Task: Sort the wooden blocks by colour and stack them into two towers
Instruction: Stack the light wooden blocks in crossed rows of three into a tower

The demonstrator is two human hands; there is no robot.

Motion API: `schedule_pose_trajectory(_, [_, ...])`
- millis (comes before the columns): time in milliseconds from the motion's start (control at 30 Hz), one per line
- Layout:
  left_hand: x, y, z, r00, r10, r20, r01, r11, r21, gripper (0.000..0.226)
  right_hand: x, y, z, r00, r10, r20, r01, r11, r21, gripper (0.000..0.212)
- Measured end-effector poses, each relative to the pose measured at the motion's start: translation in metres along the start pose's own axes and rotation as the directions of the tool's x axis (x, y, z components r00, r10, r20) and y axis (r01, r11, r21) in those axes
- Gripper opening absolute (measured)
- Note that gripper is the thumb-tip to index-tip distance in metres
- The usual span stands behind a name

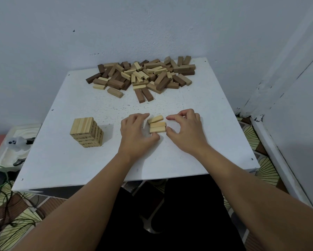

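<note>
Near the left edge of the white table, a light tower of pale blocks stood several layers high, square and upright; that was the only finished stacking in view, and it probably had more layers to come, since pale pieces remained unsorted.

Toward the middle of the table, nearer the front edge than the back, three pale blocks lay side by side between the hands, the farthest one skewed. The left hand had its fingers curled around their left ends, thumb touching the nearest block; the right hand had its thumb and bent forefinger closing in on the right ends, barely touching if at all. I judged this to be the squaring-up of a fresh layer, not yet lifted.

Along the back edge, spreading toward the back right corner, the mixed pile of dark and pale blocks was large and jumbled. No dark tower had been started, so most of the task was left.
</note>
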State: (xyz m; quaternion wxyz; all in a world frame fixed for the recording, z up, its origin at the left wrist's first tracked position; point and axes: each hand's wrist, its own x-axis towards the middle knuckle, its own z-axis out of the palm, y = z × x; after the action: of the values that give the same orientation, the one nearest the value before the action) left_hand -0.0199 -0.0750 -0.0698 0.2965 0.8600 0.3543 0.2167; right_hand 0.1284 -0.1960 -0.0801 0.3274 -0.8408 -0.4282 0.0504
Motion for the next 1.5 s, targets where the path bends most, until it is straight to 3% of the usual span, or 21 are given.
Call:
schedule_pose_trajectory(300, [-0.0005, -0.0014, 0.0013, 0.999, 0.038, 0.017, -0.038, 0.999, 0.007, 0.056, 0.0013, -0.0047, -0.0027, 0.990, -0.032, 0.134, 0.053, 0.987, -0.155, 0.065])
schedule_pose_trajectory(467, [-0.0009, -0.0015, 0.0008, 1.000, 0.023, 0.017, -0.023, 1.000, -0.010, 0.056, 0.0008, -0.0042, -0.0031, 0.991, -0.021, 0.135, 0.038, 0.992, -0.121, 0.052])
schedule_pose_trajectory(633, [-0.0029, 0.0004, -0.0018, 1.000, -0.007, -0.010, 0.007, 0.999, -0.041, 0.059, -0.0002, -0.0059, -0.0062, 0.994, -0.004, 0.108, 0.014, 0.995, -0.095, 0.055])
schedule_pose_trajectory(767, [-0.0043, 0.0008, -0.0020, 0.998, -0.044, -0.049, 0.043, 0.999, -0.023, 0.045, -0.0028, -0.0048, -0.0037, 0.999, 0.027, 0.020, -0.027, 1.000, -0.011, 0.029])
schedule_pose_trajectory(867, [-0.0034, -0.0011, -0.0011, 0.998, -0.050, -0.038, 0.050, 0.999, -0.016, 0.051, -0.0024, -0.0035, -0.0011, 1.000, 0.012, 0.009, -0.012, 1.000, -0.012, 0.014])
schedule_pose_trajectory(1500, [-0.0006, -0.0044, -0.0020, 0.999, -0.047, -0.026, 0.046, 0.998, -0.037, 0.058, -0.0029, -0.0042, -0.0042, 1.000, -0.011, 0.022, 0.011, 1.000, 0.028, 0.010])
